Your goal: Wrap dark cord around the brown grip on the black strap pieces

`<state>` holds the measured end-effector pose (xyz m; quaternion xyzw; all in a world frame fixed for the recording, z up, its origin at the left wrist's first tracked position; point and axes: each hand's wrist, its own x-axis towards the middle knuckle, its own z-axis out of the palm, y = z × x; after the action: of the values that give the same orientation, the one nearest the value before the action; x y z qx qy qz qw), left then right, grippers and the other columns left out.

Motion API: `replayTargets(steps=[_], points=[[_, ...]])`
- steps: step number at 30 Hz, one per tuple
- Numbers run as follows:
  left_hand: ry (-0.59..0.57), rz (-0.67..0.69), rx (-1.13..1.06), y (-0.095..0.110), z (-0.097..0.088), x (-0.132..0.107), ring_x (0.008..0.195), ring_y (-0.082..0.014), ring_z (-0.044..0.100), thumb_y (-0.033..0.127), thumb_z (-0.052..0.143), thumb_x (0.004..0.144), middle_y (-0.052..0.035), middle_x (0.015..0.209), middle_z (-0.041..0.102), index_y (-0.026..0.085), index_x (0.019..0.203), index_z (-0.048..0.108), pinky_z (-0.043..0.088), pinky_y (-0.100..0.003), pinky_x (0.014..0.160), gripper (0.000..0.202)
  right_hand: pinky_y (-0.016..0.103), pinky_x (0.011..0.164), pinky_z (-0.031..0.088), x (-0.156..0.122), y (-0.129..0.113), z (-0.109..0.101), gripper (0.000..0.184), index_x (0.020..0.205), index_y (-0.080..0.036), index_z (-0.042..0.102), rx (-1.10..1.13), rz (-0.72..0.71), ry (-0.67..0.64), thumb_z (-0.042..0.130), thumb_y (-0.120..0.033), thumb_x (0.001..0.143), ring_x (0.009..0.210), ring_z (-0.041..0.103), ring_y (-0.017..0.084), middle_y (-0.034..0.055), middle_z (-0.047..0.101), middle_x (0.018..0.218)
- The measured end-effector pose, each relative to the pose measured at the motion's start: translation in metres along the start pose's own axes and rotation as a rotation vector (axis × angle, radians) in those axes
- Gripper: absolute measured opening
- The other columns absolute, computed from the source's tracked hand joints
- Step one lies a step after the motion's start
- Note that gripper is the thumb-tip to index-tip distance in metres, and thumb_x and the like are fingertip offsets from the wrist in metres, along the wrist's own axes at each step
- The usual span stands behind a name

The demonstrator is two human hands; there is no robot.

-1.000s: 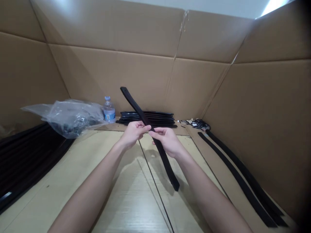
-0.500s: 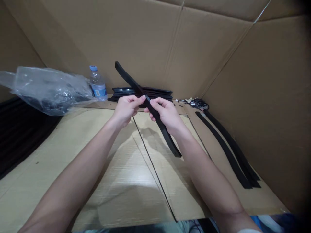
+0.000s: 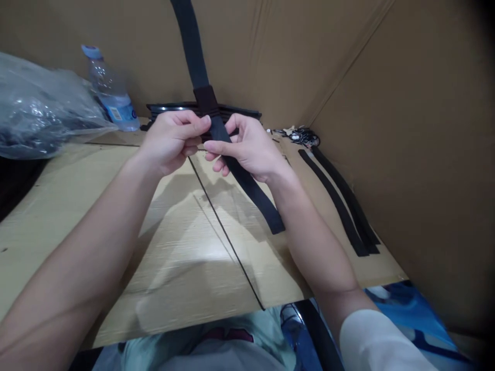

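A long, gently curved black strip is held up over the board, slanting from upper left to lower right. Around its middle sits a darker sleeve-like band. My left hand pinches the strip's left edge just below that band, thumb on top. From the right, my right hand grips the strip slightly lower, its thumb across the face and the other fingers behind. The strip's top end runs out of view. Behind my hands lies a stack of black strips, partly hidden.
A water bottle and a clear plastic bag stand at the back left. Several black strips lie on the right, near a small tangle of dark bits. Cardboard walls enclose the wooden board.
The strip has been turned so its broad face and dark band show, and it reaches higher. My right fingers have spread more around it. The view has shifted.
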<state>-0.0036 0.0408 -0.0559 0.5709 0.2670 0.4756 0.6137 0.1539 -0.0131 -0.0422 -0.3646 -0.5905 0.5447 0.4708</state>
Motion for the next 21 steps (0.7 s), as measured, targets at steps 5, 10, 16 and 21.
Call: replayTargets(steps=[5, 10, 16, 21], points=[[0.115, 0.037, -0.005, -0.003, -0.006, 0.003, 0.039, -0.0027, 0.021, 0.021, 0.075, 0.073, 0.0089, 0.044, 0.031, 0.016, 0.058, 0.046, 0.011, -0.023, 0.043, 0.033, 0.015, 0.042, 0.04, 0.005, 0.001, 0.004, 0.033, 0.076, -0.022, 0.043, 0.017, -0.007, 0.073, 0.066, -0.046, 0.077, 0.049, 0.054, 0.007, -0.0059, 0.057, 0.062], [0.161, -0.023, -0.047, -0.001, -0.004, 0.003, 0.037, -0.0006, 0.028, 0.021, 0.074, 0.074, 0.0093, 0.047, 0.03, 0.015, 0.061, 0.047, 0.014, -0.021, 0.042, 0.03, 0.015, 0.044, 0.042, 0.01, 0.005, -0.002, 0.027, 0.082, -0.019, 0.05, 0.006, 0.027, 0.121, 0.066, -0.04, 0.08, 0.053, 0.054, 0.006, -0.0055, 0.054, 0.064], [0.112, -0.042, -0.062, 0.002, -0.001, 0.001, 0.035, -0.0002, 0.026, 0.022, 0.073, 0.075, 0.0088, 0.045, 0.029, 0.015, 0.058, 0.046, 0.013, -0.019, 0.038, 0.033, 0.016, 0.046, 0.046, 0.006, 0.005, 0.001, 0.032, 0.071, -0.019, 0.047, -0.038, -0.002, 0.069, 0.071, -0.041, 0.075, 0.048, 0.05, 0.005, -0.0081, 0.048, 0.054], [0.142, -0.013, -0.024, -0.001, 0.001, 0.001, 0.035, -0.0024, 0.024, 0.021, 0.072, 0.077, 0.0074, 0.043, 0.033, 0.017, 0.058, 0.05, 0.011, -0.022, 0.037, 0.029, 0.015, 0.04, 0.04, 0.007, 0.0, 0.007, 0.024, 0.077, -0.021, 0.043, -0.019, -0.004, 0.143, 0.065, -0.028, 0.084, 0.046, 0.054, 0.006, -0.0062, 0.061, 0.06]])
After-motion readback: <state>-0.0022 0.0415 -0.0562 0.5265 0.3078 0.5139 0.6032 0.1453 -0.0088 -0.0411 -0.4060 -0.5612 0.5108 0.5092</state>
